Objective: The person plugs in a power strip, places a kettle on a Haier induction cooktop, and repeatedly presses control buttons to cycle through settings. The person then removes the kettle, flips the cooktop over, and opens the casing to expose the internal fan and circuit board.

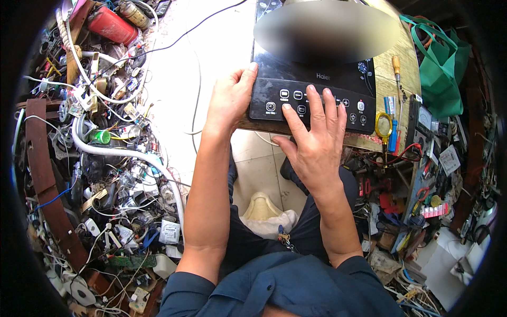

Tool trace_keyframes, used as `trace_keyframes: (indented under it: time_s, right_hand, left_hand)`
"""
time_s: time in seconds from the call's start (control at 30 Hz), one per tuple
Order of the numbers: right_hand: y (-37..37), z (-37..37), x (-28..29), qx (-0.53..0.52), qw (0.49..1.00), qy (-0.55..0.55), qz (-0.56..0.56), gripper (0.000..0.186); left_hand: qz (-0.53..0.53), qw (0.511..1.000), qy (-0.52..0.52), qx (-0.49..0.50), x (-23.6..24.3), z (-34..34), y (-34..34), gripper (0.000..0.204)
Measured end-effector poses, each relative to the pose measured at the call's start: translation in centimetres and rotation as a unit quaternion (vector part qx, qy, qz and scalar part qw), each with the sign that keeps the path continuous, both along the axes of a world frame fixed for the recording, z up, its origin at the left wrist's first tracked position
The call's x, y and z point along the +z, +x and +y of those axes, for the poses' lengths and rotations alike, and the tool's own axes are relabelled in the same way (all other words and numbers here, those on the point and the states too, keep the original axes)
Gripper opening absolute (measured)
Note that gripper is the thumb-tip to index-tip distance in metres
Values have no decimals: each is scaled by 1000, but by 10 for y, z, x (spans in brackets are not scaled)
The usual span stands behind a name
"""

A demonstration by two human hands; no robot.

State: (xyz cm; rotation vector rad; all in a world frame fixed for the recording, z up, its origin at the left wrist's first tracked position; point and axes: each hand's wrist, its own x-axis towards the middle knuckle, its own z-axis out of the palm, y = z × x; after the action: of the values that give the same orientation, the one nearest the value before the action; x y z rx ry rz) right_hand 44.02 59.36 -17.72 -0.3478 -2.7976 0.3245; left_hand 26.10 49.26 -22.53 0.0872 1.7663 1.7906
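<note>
A black induction cooktop [317,80] with white touch symbols along its near side lies on a wooden table. My left hand [231,100] grips its left edge, thumb up against the side and the other fingers mostly hidden. Over the control panel my right hand [317,137] is spread, its fingertips on or just above the symbols; contact is hard to make out. That hand holds nothing. Beyond the panel, a blurred patch covers whatever stands on the cooktop's far part.
Right of the cooktop lie a yellow-rimmed magnifying glass [383,126], a blue-handled screwdriver [393,136] and a meter [424,117]. A green bag [443,71] hangs beyond the table [409,58]. Heaped electronic scrap [127,182] and a red cylinder [112,25] fill the left.
</note>
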Motion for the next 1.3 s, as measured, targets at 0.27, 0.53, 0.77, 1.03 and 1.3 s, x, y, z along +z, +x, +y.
trace_keyframes:
  time_s: [0.27,0.53,0.77,1.03,1.3]
  right_hand:
    - [-4,-9,-5,20,1000,-10,18,70]
    - [-9,-14,-7,11,1000,12,13,70]
    - [2,-13,-6,-7,999,-28,26,68]
    - [2,-7,-16,-40,997,36,52,52]
    - [-5,-8,-22,-48,993,37,99,29]
  left_hand:
    - [13,1000,-10,-1,-2,-1,0,44]
    - [22,1000,-12,-1,-2,0,0,44]
    - [-1,1000,11,1,-6,-2,0,45]
    - [28,999,-28,-9,-8,-1,-1,45]
    - [-35,999,13,-1,4,0,1,39]
